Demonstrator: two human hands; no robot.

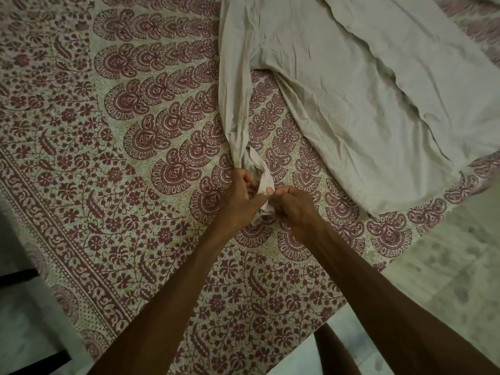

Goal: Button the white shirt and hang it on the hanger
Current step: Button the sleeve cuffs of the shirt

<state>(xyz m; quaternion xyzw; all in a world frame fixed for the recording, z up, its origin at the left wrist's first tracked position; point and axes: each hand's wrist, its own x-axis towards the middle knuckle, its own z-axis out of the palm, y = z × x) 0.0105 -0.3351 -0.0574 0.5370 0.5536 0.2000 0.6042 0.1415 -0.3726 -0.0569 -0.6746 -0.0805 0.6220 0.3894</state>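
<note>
Shirt lies flat on bedsheet, upper right, hem near sheet's right edge. Sleeve runs down to cuff. Left hand and right hand both pinch cuff, fingers curled, knuckles close together. Bare sheet left of sleeve; floor beyond right edge.

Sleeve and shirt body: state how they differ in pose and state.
The sleeve runs as a narrow, bunched strip toward the person; the shirt body spreads wide and flat. The sleeve's cuff end is pinched by the left hand and the right hand; the shirt body is touched by neither. Both are the same pale, creased cloth on the patterned bedspread.
</note>
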